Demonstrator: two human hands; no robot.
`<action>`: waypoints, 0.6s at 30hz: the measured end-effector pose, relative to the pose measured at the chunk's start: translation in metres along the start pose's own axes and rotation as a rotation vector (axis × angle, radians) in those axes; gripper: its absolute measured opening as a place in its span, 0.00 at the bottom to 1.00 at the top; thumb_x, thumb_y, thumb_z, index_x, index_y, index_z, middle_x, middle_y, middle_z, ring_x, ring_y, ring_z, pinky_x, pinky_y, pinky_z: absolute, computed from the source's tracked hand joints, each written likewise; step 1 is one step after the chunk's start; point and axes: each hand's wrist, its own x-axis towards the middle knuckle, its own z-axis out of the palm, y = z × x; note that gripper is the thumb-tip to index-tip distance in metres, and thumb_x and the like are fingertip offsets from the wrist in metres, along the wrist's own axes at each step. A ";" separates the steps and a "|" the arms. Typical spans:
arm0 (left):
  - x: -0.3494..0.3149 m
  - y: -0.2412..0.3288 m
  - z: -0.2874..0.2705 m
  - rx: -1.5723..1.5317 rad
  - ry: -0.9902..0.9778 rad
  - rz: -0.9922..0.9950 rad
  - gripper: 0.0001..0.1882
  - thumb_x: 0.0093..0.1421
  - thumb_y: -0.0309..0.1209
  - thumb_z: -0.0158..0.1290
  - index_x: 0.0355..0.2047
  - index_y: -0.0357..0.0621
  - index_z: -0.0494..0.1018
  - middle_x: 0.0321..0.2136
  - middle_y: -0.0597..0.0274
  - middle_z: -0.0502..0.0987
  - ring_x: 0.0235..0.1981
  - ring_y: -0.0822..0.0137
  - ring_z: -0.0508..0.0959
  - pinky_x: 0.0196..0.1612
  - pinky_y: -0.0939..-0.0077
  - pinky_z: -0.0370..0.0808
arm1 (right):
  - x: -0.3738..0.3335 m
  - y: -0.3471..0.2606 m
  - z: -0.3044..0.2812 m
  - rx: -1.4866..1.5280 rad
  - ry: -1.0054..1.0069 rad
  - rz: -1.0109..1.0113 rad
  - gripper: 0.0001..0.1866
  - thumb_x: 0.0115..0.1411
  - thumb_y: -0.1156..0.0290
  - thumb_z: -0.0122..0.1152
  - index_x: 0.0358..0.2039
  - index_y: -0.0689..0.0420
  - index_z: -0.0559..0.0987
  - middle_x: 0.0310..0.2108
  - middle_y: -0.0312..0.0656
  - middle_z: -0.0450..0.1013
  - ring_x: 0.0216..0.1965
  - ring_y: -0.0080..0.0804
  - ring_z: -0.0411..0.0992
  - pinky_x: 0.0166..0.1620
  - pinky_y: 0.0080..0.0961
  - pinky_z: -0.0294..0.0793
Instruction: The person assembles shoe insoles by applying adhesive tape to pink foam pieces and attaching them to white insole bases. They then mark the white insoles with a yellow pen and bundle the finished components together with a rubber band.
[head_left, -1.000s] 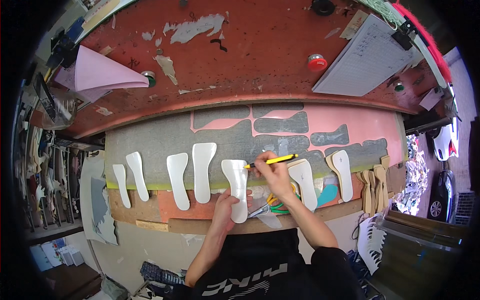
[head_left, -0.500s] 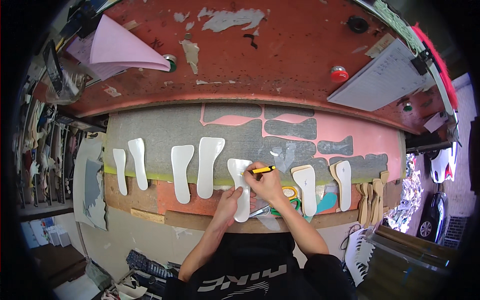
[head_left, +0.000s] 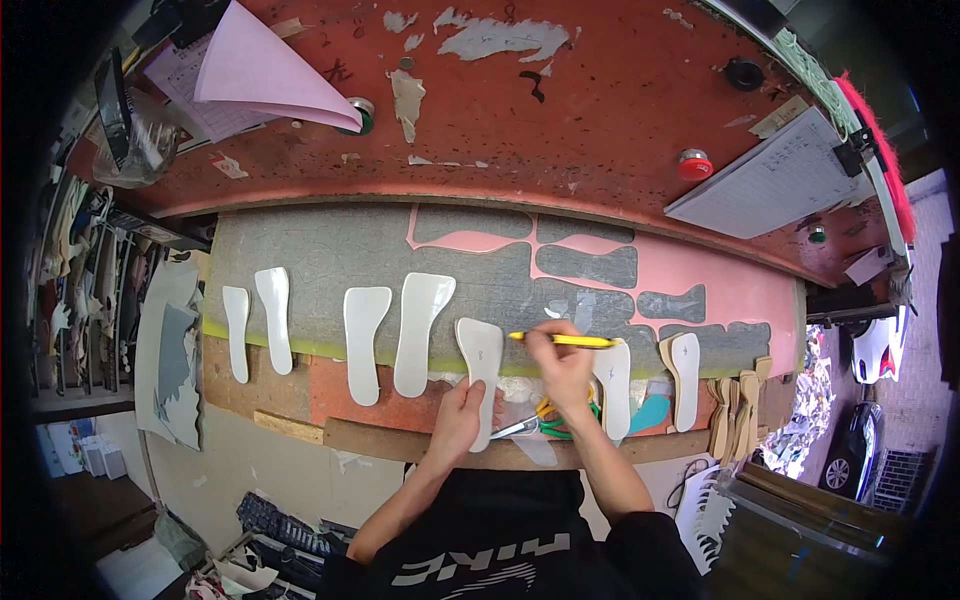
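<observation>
My left hand (head_left: 462,415) grips a white insole-shaped piece (head_left: 482,350) by its narrow lower part, thumb on top. Small writing shows on its face. To its right, my right hand (head_left: 565,375) pinches a yellow pen (head_left: 575,341), its tip just off the piece's upper edge. Green-handled scissors (head_left: 555,428) lie under my right forearm, beside a yellow handle (head_left: 545,408). White pieces (head_left: 425,335) of the same shape lie in two pairs on the left. More marked pieces (head_left: 685,380) rest on the right, over tan ones.
A grey board (head_left: 310,250) carries a cut-out pink sheet (head_left: 740,290). Behind it stands a red machine beam (head_left: 560,130) with a red button (head_left: 694,165) and papers. Tan pieces (head_left: 745,410) stand at the right end. A wooden edge (head_left: 380,440) borders the front.
The pen has come away from the piece, moving right and lying flatter in my right hand. Writing on the held piece is now visible. My left hand keeps its grip.
</observation>
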 end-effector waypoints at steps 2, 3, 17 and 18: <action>-0.012 0.013 0.005 0.510 0.181 0.269 0.18 0.69 0.33 0.47 0.54 0.35 0.69 0.40 0.49 0.77 0.37 0.57 0.77 0.39 0.61 0.74 | -0.002 -0.020 -0.010 0.134 0.115 -0.087 0.02 0.61 0.77 0.62 0.34 0.61 0.79 0.28 0.30 0.73 0.25 0.13 0.66 0.28 0.13 0.64; -0.016 0.021 0.010 0.841 0.332 0.478 0.20 0.66 0.32 0.50 0.56 0.36 0.69 0.42 0.48 0.75 0.40 0.55 0.76 0.41 0.59 0.72 | -0.004 -0.034 -0.009 0.172 0.108 -0.112 0.02 0.61 0.77 0.61 0.34 0.61 0.78 0.29 0.30 0.73 0.25 0.15 0.66 0.27 0.15 0.64; -0.007 0.015 0.019 1.340 0.468 0.620 0.32 0.55 0.34 0.60 0.60 0.35 0.68 0.49 0.50 0.68 0.44 0.53 0.71 0.42 0.59 0.67 | 0.007 0.011 0.002 -0.532 -0.251 -0.107 0.08 0.56 0.71 0.66 0.31 0.62 0.81 0.23 0.45 0.77 0.21 0.31 0.74 0.26 0.27 0.72; -0.007 0.016 0.019 1.340 0.461 0.611 0.32 0.55 0.33 0.60 0.60 0.35 0.68 0.49 0.50 0.68 0.45 0.52 0.71 0.42 0.59 0.67 | 0.006 0.013 0.001 -0.506 -0.271 -0.092 0.07 0.56 0.71 0.66 0.31 0.62 0.81 0.23 0.44 0.77 0.21 0.27 0.73 0.26 0.25 0.70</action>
